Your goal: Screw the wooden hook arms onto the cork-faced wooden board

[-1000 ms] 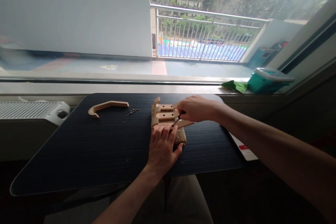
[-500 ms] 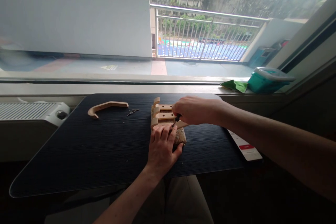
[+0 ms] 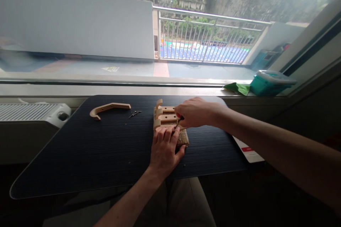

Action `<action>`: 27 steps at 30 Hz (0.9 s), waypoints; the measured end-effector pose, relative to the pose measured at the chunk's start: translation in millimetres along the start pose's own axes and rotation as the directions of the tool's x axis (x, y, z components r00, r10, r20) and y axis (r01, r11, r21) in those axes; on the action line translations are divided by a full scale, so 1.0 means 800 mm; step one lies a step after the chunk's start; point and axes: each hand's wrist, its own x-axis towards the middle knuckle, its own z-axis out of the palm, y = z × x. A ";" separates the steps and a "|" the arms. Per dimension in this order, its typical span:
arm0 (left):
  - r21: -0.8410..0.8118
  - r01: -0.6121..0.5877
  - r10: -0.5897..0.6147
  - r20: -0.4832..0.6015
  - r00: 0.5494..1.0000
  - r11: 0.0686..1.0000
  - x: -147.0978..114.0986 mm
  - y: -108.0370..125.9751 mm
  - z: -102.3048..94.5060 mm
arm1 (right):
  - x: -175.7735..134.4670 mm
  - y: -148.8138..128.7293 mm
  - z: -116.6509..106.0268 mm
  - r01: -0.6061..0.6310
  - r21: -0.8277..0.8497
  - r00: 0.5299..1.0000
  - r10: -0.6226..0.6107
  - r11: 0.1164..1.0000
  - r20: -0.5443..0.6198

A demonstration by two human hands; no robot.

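A pale triangular sign (image 3: pixel 110 69) marks the floor (image 3: pixel 133 68) outdoors, its lettering too blurred to make out. At the right side of the dark table (image 3: pixel 80 152), a white panel (image 3: pixel 252 157) carries a red band (image 3: pixel 246 149), any wording on it too small to read. No brand or number is legible.

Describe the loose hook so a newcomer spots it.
Find the dark table, left half, far side. Left of the screws lies the hook, its curled end farthest left. Unlike the hooks on the block, it lies directly on the table.
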 end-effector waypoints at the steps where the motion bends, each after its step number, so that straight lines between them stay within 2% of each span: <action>1: 0.002 -0.001 0.001 -0.003 1.000 1.000 0.000 0.000 0.000 | -0.003 -0.001 -0.003 0.013 -0.002 1.000 -0.013 1.000 0.007; 5: 0.007 -0.004 0.004 -0.005 1.000 1.000 0.000 -0.001 0.000 | -0.005 -0.006 -0.010 0.057 -0.013 0.998 -0.057 0.998 0.006; 10: -0.004 -0.002 0.002 -0.006 1.000 1.000 0.000 -0.003 0.002 | 0.011 -0.002 -0.002 0.093 0.010 0.994 -0.092 0.996 -0.061; 14: -0.005 0.006 -0.006 0.011 1.000 1.000 0.001 -0.002 0.002 | 0.022 0.004 0.009 0.031 0.017 0.993 -0.029 0.999 -0.116; 20: -0.011 -0.005 0.005 0.015 1.000 1.000 0.003 0.001 -0.006 | 0.016 0.008 0.010 -0.103 0.057 0.991 0.107 0.993 -0.075; 27: -0.021 0.001 0.000 0.028 1.000 1.000 0.004 0.001 -0.007 | -0.006 -0.003 -0.007 -0.002 -0.005 0.998 0.002 1.000 -0.071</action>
